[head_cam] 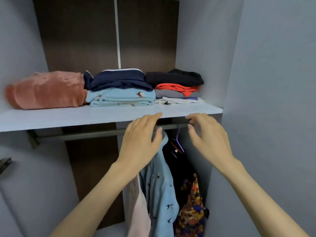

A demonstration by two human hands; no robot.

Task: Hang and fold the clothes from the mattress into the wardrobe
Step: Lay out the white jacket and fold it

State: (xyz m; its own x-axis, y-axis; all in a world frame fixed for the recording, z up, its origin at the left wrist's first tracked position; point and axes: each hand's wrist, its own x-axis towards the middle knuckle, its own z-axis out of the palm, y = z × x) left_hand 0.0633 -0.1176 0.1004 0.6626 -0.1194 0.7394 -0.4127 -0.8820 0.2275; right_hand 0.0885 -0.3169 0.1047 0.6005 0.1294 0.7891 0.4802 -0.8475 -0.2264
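Two hands are raised beneath the shelf (68,117), each grip slack, nothing held: left hand (142,139) before the hung light-blue shirt (162,185), right hand (206,139) beside it. Folded clothes (121,98) are stacked on the shelf.

Dark object (5,164) — far left edge, unclear

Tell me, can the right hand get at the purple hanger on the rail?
Probably yes. The right hand hovers open just right of the purple hanger, with nothing between them, and the shelf above leaves a gap over the rail.
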